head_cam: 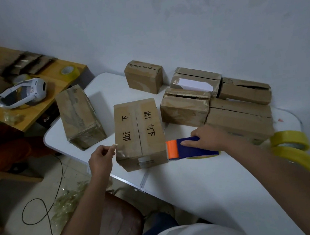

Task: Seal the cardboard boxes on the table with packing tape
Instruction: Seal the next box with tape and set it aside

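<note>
Two hands working: right hand (209, 138) gripping tape dispenser (191, 147) at box's (139, 132) 3 o'clock, left hand (101, 157) pinching something unclear at 9, so pull taut w/ seam centred.

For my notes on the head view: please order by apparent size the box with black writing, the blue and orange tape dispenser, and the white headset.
1. box with black writing
2. tape dispenser and white headset: look alike, and the headset lies farther away, so unranked.
</note>
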